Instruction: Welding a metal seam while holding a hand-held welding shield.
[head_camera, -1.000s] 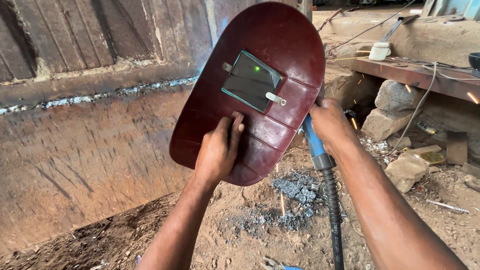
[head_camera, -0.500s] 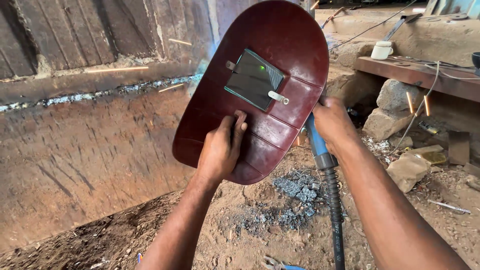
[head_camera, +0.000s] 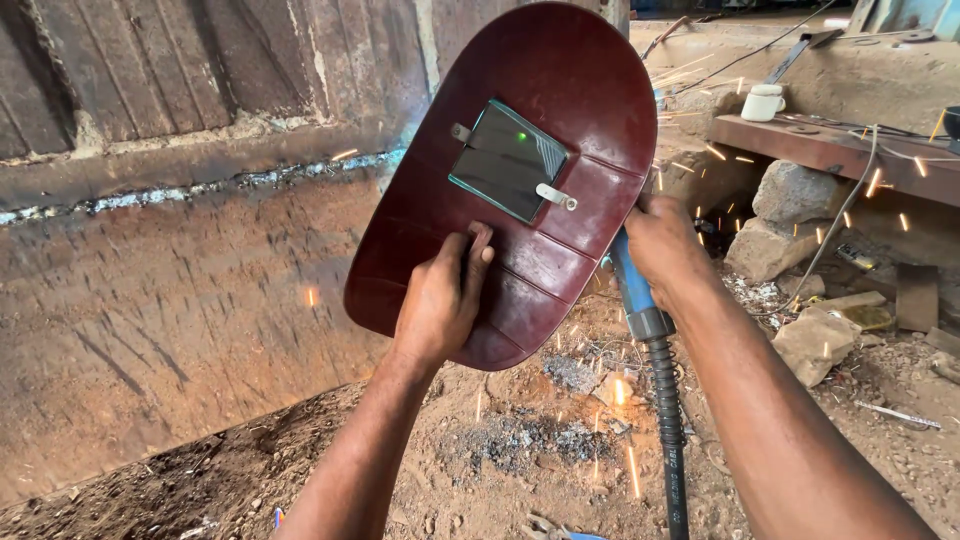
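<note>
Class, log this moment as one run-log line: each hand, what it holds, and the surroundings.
left hand: holds dark red welding shield | right hand: grips blue torch handle | sparks over dirt ground

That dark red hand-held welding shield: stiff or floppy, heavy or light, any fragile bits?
The dark red oval welding shield probably handles as a stiff shell: held only near its lower edge by the left hand, it shows no sag. Likely light for its size, since one hand keeps it raised. The dark rectangular glass window, held by small metal clips, looks like the fragile part.
</note>
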